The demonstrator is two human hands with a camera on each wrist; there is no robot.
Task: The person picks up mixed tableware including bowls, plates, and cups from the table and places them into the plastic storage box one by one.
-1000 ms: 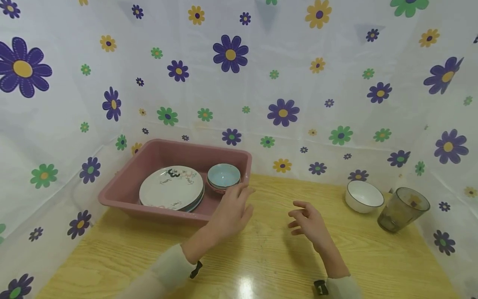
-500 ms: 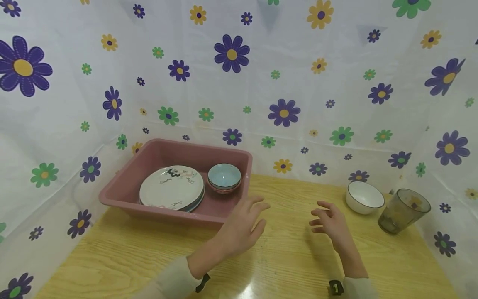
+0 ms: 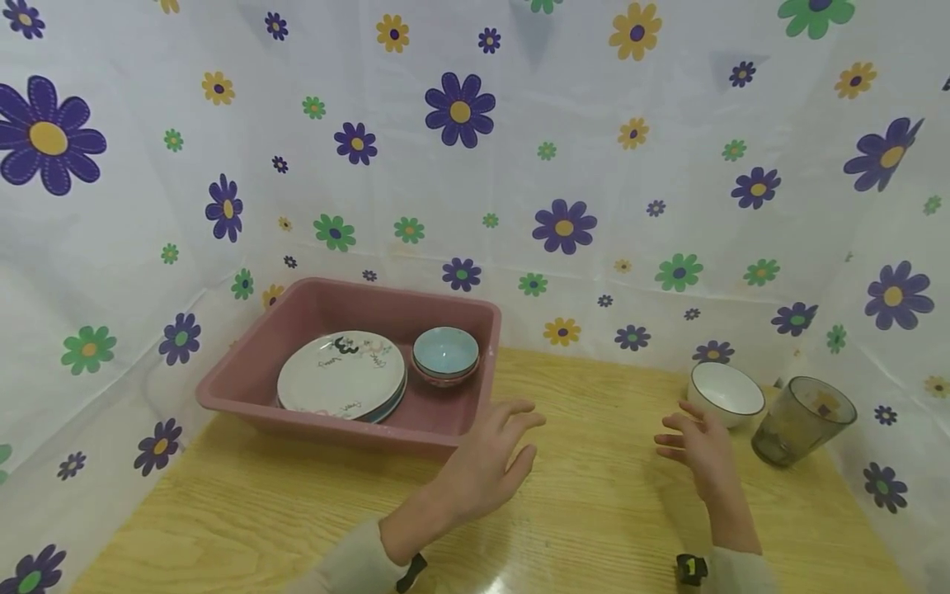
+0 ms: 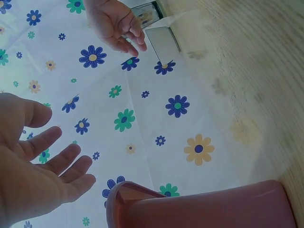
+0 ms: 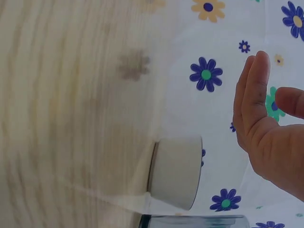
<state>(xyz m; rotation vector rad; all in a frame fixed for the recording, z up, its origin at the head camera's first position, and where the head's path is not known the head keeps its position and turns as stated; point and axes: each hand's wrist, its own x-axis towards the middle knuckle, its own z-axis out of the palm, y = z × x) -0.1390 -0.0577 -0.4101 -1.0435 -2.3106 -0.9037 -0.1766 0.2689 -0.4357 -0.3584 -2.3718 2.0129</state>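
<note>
My left hand (image 3: 486, 462) hovers by the near right corner of a pink plastic basin (image 3: 334, 433), its fingers loosely spread and holding nothing. Inside the basin lie a stack of plates (image 3: 341, 375), the top one white with a printed pattern, and a small stack of bowls (image 3: 445, 351), the upper one light blue. Over on the right, my right hand (image 3: 708, 454) is in the air just in front of a white bowl (image 3: 723, 388) with a dark rim, fingers relaxed. Apart from the hand, that bowl (image 5: 175, 171) also shows in the right wrist view.
A tinted drinking glass (image 3: 801, 421) stands right of the white bowl, close beside it. The wooden table (image 3: 579, 528) backs onto a white curtain (image 3: 505, 181) printed with flowers, which also runs along both sides.
My left hand has drawn back from above the basin's bowls toward the right and nearer me. My right hand has moved right, toward the white bowl. The dishes stay in place.
</note>
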